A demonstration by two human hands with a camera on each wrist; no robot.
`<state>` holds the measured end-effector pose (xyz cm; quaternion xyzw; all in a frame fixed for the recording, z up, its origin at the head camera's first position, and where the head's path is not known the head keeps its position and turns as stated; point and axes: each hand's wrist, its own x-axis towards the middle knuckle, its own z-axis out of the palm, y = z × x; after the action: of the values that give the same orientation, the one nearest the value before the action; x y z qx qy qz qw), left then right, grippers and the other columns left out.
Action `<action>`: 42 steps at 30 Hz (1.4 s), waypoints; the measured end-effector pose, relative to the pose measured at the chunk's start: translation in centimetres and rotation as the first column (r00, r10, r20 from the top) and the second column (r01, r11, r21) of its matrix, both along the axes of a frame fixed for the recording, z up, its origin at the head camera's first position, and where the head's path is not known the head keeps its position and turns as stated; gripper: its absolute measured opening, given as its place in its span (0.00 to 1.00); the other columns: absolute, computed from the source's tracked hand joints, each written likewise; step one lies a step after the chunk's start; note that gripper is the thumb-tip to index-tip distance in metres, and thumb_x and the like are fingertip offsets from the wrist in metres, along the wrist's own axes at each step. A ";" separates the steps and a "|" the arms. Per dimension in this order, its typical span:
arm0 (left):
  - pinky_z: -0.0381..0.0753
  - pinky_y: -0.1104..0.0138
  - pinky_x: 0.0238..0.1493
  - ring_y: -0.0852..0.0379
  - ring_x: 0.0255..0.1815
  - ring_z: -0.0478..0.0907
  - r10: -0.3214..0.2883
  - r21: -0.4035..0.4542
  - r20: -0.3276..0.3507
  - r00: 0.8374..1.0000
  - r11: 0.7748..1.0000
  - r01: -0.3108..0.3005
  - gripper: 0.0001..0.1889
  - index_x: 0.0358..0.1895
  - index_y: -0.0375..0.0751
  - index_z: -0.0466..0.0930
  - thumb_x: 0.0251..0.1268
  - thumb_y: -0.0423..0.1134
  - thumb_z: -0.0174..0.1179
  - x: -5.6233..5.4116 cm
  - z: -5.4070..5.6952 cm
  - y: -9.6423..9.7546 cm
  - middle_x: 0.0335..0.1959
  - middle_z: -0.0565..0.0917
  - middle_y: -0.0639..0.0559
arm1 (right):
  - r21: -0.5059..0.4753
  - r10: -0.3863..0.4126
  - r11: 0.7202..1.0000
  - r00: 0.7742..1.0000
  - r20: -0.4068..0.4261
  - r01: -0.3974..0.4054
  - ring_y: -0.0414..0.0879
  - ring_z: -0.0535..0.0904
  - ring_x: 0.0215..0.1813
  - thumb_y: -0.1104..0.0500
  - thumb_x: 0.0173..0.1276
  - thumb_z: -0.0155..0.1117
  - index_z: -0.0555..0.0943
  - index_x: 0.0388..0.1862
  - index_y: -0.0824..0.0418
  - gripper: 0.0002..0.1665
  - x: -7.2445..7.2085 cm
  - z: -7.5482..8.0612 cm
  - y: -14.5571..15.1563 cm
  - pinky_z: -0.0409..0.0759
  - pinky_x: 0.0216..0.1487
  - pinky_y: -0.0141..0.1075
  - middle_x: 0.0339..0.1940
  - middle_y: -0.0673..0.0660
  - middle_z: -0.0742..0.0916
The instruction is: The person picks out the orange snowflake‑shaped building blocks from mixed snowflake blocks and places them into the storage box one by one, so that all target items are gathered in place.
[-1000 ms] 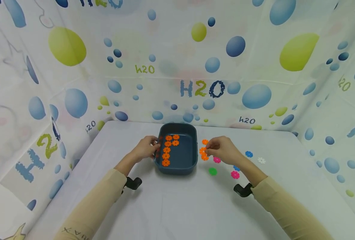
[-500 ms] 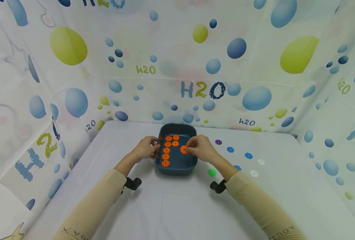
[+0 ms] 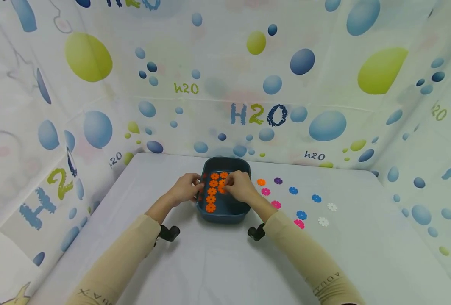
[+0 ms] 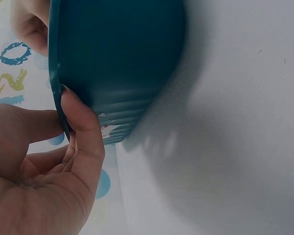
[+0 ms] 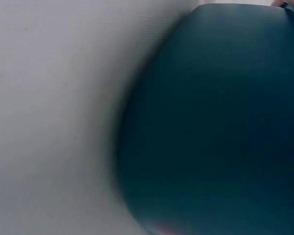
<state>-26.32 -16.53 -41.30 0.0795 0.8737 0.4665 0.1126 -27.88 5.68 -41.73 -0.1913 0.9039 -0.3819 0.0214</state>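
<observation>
A dark teal tray (image 3: 225,217) stands on the white-covered table with two columns of orange flower-shaped pieces (image 3: 212,191) inside. My left hand (image 3: 185,187) grips its left rim; in the left wrist view the thumb and a finger (image 4: 85,122) pinch the rim from both sides. My right hand (image 3: 241,188) reaches over the right rim into the tray. Its thumb and fingertips pinch an orange flower piece (image 3: 221,189), just below the top piece of the shorter column's end. The right wrist view shows the blurred tray wall (image 5: 210,127), with the right hand out of sight.
Right of the tray lie an orange piece (image 3: 261,182), a purple one (image 3: 278,181), several pink ones (image 3: 265,191), blue ones (image 3: 293,190) and white ones (image 3: 332,206). A printed cloth (image 3: 210,101) rises behind and beside the table.
My right hand has carried orange from the group right of the tray, over the rim, to the shorter orange column. My left hand has kept its grip on the rim.
</observation>
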 end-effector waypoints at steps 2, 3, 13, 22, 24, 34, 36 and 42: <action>0.89 0.61 0.31 0.52 0.29 0.81 0.002 0.001 -0.001 1.000 1.000 -0.002 0.22 0.69 0.23 0.67 0.80 0.33 0.52 0.0 -0.1 0.0 0.41 0.77 0.40 | 0.021 -0.011 1.000 1.000 -0.008 0.011 0.43 0.84 0.30 0.67 0.70 0.68 0.86 0.36 0.65 0.03 -0.2 -0.3 -0.4 0.87 0.35 0.34 0.30 0.55 0.89; 0.88 0.62 0.31 0.52 0.30 0.80 0.002 0.001 -0.001 1.000 1.000 -0.002 0.22 0.69 0.23 0.67 0.80 0.33 0.52 0.0 -0.1 0.0 0.41 0.77 0.40 | 0.029 -0.017 0.999 1.000 -0.014 0.017 0.43 0.84 0.30 0.67 0.70 0.68 0.86 0.35 0.65 0.03 -0.3 -0.4 -0.6 0.86 0.36 0.34 0.30 0.55 0.89; 0.89 0.62 0.30 0.52 0.28 0.81 -0.014 0.038 0.005 1.000 0.999 0.014 0.22 0.69 0.22 0.66 0.80 0.32 0.52 0.0 0.1 -0.1 0.40 0.78 0.39 | 0.055 -0.132 0.990 0.991 0.025 0.130 0.45 0.84 0.28 0.68 0.68 0.68 0.84 0.31 0.65 0.04 -1.3 -1.5 -1.6 0.83 0.30 0.35 0.28 0.56 0.88; 0.89 0.59 0.32 0.53 0.29 0.81 -0.009 0.026 -0.009 1.000 1.000 0.009 0.23 0.70 0.23 0.66 0.80 0.33 0.52 -0.4 -0.2 -0.2 0.41 0.78 0.40 | 0.159 -0.196 0.969 0.980 0.017 0.191 0.48 0.77 0.28 0.64 0.66 0.73 0.83 0.28 0.64 0.09 -1.6 -1.6 -2.0 0.76 0.27 0.34 0.29 0.57 0.83; 0.89 0.59 0.32 0.54 0.29 0.81 -0.007 0.023 -0.007 1.000 1.000 0.007 0.23 0.70 0.24 0.66 0.80 0.33 0.52 -0.3 -0.2 -0.1 0.42 0.78 0.40 | 0.167 -0.192 0.968 0.981 0.019 0.186 0.48 0.78 0.29 0.63 0.66 0.74 0.83 0.29 0.64 0.09 -1.5 -1.7 -2.0 0.77 0.28 0.34 0.29 0.56 0.83; 0.90 0.57 0.33 0.54 0.29 0.81 -0.013 0.029 0.001 1.000 1.000 0.013 0.23 0.70 0.23 0.66 0.80 0.33 0.51 0.1 0.1 0.0 0.42 0.77 0.39 | 0.173 -0.197 0.967 0.979 0.058 0.184 0.48 0.80 0.31 0.61 0.65 0.75 0.83 0.30 0.64 0.10 -1.5 -1.9 -2.0 0.82 0.32 0.36 0.31 0.56 0.84; 0.90 0.56 0.34 0.54 0.28 0.81 -0.015 0.028 0.003 1.000 1.000 0.015 0.23 0.70 0.22 0.65 0.80 0.32 0.51 0.1 0.1 0.0 0.41 0.77 0.39 | 0.179 -0.197 0.966 0.979 0.060 0.184 0.48 0.79 0.31 0.61 0.66 0.75 0.83 0.29 0.64 0.10 -1.6 -1.9 -1.9 0.82 0.32 0.36 0.30 0.56 0.83; 0.90 0.57 0.33 0.54 0.27 0.80 -0.012 0.019 0.009 1.000 1.000 0.011 0.22 0.70 0.23 0.66 0.80 0.33 0.52 0.0 0.1 0.0 0.41 0.77 0.40 | 0.184 -0.188 0.967 0.980 0.058 0.175 0.48 0.78 0.31 0.61 0.66 0.74 0.82 0.29 0.63 0.10 -1.6 -1.8 -1.9 0.80 0.31 0.35 0.30 0.55 0.83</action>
<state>-26.28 -16.53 -41.22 0.0835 0.8682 0.4746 0.1184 -29.50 3.77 -43.52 -0.0908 0.9467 -0.3067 0.0372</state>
